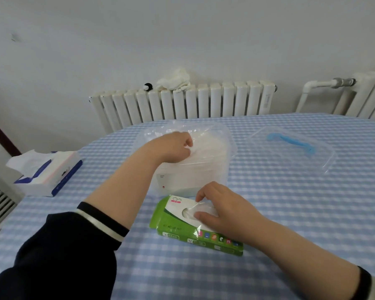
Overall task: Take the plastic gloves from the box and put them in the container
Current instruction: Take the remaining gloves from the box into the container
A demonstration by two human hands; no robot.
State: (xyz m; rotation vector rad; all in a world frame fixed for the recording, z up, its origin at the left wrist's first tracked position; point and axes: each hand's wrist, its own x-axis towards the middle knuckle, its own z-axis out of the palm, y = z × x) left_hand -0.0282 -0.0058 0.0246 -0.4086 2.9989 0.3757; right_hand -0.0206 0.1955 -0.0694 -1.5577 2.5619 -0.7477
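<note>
A green and white glove box (pixel 178 226) lies on the checked tablecloth in front of me. My right hand (pixel 223 211) rests on it, thumb and fingers pinching a clear plastic glove (pixel 200 206) at the box's opening. Behind the box stands a clear plastic container (pixel 206 172) with no lid on, holding clear gloves. My left hand (pixel 171 148) reaches into the container from the left, its curled fingers holding a crumpled clear glove (pixel 192 149) inside it.
The container's clear lid (pixel 290 152) with a blue handle lies to the right on the table (pixel 290 224). A tissue pack (pixel 48 172) sits at the table's left edge. White radiators (pixel 182 105) line the wall behind, with a cloth on top.
</note>
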